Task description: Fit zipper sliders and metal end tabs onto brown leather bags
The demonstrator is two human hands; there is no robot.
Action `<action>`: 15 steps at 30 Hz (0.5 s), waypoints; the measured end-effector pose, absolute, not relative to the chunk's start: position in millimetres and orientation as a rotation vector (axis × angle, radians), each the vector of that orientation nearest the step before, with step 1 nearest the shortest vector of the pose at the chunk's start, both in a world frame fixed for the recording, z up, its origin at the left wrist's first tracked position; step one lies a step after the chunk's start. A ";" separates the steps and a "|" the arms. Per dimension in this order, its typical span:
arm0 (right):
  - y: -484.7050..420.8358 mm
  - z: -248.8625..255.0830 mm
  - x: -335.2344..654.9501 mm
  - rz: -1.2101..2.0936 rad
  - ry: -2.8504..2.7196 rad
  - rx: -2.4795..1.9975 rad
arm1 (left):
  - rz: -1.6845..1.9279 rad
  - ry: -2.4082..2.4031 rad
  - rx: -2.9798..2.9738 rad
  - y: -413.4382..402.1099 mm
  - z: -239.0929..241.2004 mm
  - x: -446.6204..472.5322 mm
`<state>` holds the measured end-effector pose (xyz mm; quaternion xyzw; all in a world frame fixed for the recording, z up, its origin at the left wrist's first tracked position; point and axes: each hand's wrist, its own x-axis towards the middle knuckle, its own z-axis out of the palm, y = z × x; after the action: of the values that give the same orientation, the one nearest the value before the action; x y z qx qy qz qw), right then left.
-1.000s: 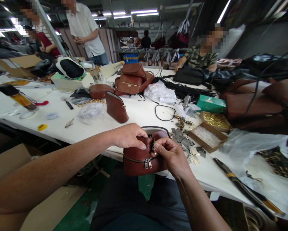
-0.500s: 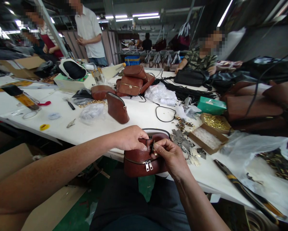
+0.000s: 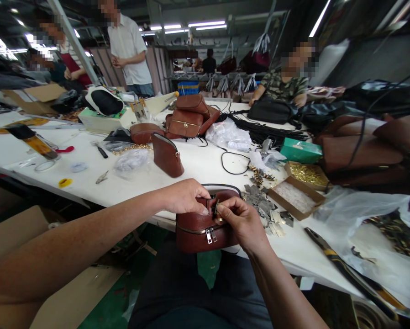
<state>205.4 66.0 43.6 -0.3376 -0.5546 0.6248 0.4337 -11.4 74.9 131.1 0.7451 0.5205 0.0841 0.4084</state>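
A brown leather bag (image 3: 193,235) with a zipper and two metal pulls (image 3: 212,236) lies at the table's front edge, close to my lap. My left hand (image 3: 187,197) is closed on the bag's upper edge, thumb on the outside and fingers partly hidden behind the leather. Pinched between thumb and fingers of my right hand (image 3: 241,219) is a small gold-coloured metal fitting (image 3: 219,215), held against the bag's upper panel. Its exact shape is hidden by my fingers. Flat grey metal plates (image 3: 260,203) lie just right of the bag.
Pliers (image 3: 342,265) lie at the right front edge. Behind them stand boxes of clear pieces (image 3: 292,198) and gold fittings (image 3: 307,174). Another brown bag (image 3: 167,155) stands ahead, with stacked bags (image 3: 186,121) beyond. A co-worker in camouflage (image 3: 283,87) sits across the table.
Both hands stay on the bag in nearly the same place. The metal fitting and the zipper pulls have shifted very slightly. The view has turned a little.
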 end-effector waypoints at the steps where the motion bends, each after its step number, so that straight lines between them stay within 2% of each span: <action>1: 65.0 44.3 205.1 1.518 -1.397 -0.862 | 0.210 1.333 1.895 72.7 132.0 -9.4; 10: 49.2 47.3 191.2 1.094 -1.523 -1.055 | 0.286 1.509 2.028 51.5 139.4 10.6; 15: 58.5 58.5 210.7 0.726 -1.848 -0.912 | 0.396 1.564 2.028 44.3 138.9 10.5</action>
<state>210.7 58.5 58.5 -0.3708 -0.7508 0.2950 0.4603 10.5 44.3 138.9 0.7531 0.5809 0.1470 0.2716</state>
